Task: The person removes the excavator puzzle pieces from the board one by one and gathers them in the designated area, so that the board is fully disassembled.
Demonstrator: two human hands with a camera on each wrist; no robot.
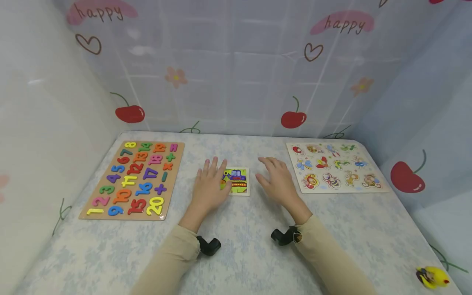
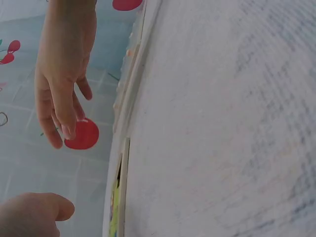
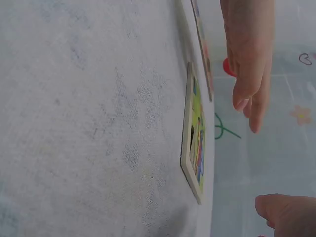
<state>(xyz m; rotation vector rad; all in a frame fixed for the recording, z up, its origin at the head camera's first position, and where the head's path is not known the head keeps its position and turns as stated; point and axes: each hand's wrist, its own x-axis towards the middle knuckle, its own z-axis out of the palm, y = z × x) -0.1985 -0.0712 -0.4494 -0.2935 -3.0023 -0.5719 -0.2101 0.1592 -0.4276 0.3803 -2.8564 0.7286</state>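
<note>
A small square puzzle (image 1: pixel 239 180) with a purple digger picture lies flat in a pale wooden frame near the middle of the table. My left hand (image 1: pixel 211 185), fingers spread, hovers over its left side and hides part of it. To the right of the puzzle is my right hand (image 1: pixel 276 180), fingers loosely bent and holding nothing. The left wrist view shows the puzzle's edge (image 2: pixel 116 207) lower than my left thumb and the right hand (image 2: pixel 64 74) across from it. From the right wrist, the puzzle (image 3: pixel 195 138) appears tilted on its side, with the left hand (image 3: pixel 252 59) above the tabletop.
On the left lies a wooden board (image 1: pixel 167 205) with colourful numbers and signs. A white board of insect pieces (image 1: pixel 341 168) is on the right. At the near right corner sits a small yellow toy (image 1: pixel 432 277). Printed curtains (image 1: pixel 236 82) enclose the back and sides.
</note>
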